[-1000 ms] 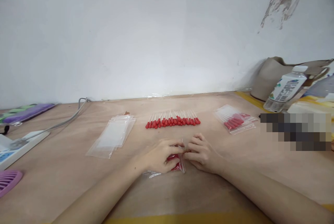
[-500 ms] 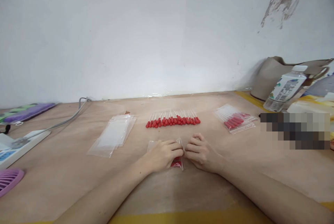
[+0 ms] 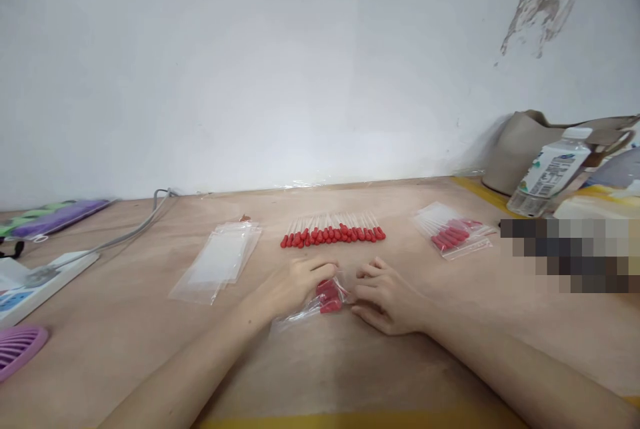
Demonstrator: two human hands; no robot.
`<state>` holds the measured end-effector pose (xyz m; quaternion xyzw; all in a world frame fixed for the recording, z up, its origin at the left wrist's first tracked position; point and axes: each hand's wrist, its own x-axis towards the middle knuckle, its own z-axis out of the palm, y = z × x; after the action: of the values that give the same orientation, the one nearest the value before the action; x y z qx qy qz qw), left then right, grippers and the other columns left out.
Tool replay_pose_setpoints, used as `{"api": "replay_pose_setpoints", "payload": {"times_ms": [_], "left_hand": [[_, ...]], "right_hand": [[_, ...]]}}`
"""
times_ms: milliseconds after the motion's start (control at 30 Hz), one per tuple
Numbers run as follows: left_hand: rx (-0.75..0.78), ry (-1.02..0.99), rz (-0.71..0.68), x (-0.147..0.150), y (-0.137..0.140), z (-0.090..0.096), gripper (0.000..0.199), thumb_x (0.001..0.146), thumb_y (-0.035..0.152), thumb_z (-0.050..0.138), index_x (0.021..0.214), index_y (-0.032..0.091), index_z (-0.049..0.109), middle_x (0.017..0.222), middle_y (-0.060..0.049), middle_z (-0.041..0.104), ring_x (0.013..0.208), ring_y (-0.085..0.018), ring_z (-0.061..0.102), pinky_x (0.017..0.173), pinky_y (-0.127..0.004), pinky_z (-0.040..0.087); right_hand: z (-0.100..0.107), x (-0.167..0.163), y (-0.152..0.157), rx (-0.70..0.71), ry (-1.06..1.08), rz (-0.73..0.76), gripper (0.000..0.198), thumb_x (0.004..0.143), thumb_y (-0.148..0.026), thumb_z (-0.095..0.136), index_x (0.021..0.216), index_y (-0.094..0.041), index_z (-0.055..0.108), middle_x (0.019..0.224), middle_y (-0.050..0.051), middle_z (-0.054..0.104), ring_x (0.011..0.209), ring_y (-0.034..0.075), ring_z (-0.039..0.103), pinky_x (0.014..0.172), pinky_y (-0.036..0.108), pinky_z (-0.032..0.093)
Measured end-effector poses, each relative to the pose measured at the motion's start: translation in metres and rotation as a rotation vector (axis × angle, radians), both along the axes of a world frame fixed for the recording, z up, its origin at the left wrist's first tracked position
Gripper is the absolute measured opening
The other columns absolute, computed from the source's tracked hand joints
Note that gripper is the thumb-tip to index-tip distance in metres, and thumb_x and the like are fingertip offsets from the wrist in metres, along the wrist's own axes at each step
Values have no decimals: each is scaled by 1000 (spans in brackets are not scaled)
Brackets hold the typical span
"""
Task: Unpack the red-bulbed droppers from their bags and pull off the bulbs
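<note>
In front of me lies a small clear plastic bag (image 3: 300,316) with several red-tipped sticks (image 3: 330,296) in it, their red ends showing. My left hand (image 3: 300,282) is closed on the bag's upper left part, fingers bent over it. From the other side, my right hand (image 3: 387,299) has its curled fingertips at the bag's right edge, closed on it; the exact grip is partly hidden. Beyond both hands, a row of red-tipped thin white sticks (image 3: 333,234) lies side by side on the table, red ends toward me.
Flat clear bags (image 3: 217,256) are stacked on the left. Filled bags with red-tipped sticks (image 3: 450,232) lie on the right. A power strip (image 3: 50,282) with a grey cable and a purple slotted object (image 3: 23,349) sit far left. A plastic bottle (image 3: 550,172) stands back right.
The bag between my hands has turned and shifted, so more red ends show. My left hand has moved slightly left and up; my right fingers have loosened a little.
</note>
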<state>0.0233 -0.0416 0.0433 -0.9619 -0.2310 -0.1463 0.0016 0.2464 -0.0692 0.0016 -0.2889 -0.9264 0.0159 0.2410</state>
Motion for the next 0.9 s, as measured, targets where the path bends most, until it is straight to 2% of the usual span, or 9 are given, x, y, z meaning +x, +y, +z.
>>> {"api": "replay_pose_setpoints", "payload": {"times_ms": [133,200,300,367,500,600,700,800,900], "left_hand": [[0,-110,-20,-5,-1,-10,20,89,18,35,101,20,52,110,-5,57,96,-16,55,83,-28,43],[-65,-204,54,-10,-5,-18,21,89,22,37,107,20,49,107,-6,58,97,-17,55,85,-30,44],[-227,-258,224,-23,-13,-28,27,89,28,39,114,21,45,111,-6,57,102,-18,54,87,-33,43],[-311,-254,273,-31,-17,-31,33,88,32,41,119,22,42,116,-6,55,105,-19,52,89,-34,43],[-389,-209,201,-36,-20,-33,47,85,35,47,129,25,34,127,-6,47,113,-21,47,94,-37,40],[-417,-190,199,-33,-19,-33,50,84,37,47,131,25,33,130,-7,45,116,-22,45,96,-39,37],[-433,-182,225,-32,-18,-32,52,84,39,48,131,25,33,131,-7,44,116,-23,44,96,-41,37],[-437,-179,240,-33,-18,-31,52,83,40,48,131,25,34,129,-8,45,114,-23,45,95,-40,39],[-436,-188,251,-32,-18,-31,51,83,40,49,130,25,35,128,-7,47,113,-23,47,94,-40,40]], "right_hand": [[3,-6,-1,-380,252,-136,21,85,-30,43,81,-21,62,78,2,61,75,15,52,73,32,37],[-1,-13,1,-502,367,-217,22,83,-31,45,80,-20,64,76,2,63,72,15,54,69,30,41],[-7,-21,6,-633,477,-257,21,78,-31,52,88,-20,66,80,3,66,71,16,58,64,28,44],[-7,-24,7,-649,463,-244,22,78,-29,50,89,-20,66,79,2,67,70,16,58,64,27,44],[0,-25,8,-527,316,-180,21,82,-25,45,80,-20,65,78,1,65,71,14,56,67,27,42],[1,-24,7,-471,295,-159,18,81,-20,45,82,-19,62,84,1,63,77,15,54,72,28,41],[-2,-22,5,-599,367,-113,15,76,-16,51,89,-19,58,87,1,61,75,13,54,70,27,42],[-5,-21,4,-779,452,-69,29,67,-15,61,94,-18,54,90,1,60,77,12,53,69,26,44],[-5,-22,5,-880,535,-49,39,59,-12,67,94,-17,52,92,2,59,80,13,53,72,27,43]]}}
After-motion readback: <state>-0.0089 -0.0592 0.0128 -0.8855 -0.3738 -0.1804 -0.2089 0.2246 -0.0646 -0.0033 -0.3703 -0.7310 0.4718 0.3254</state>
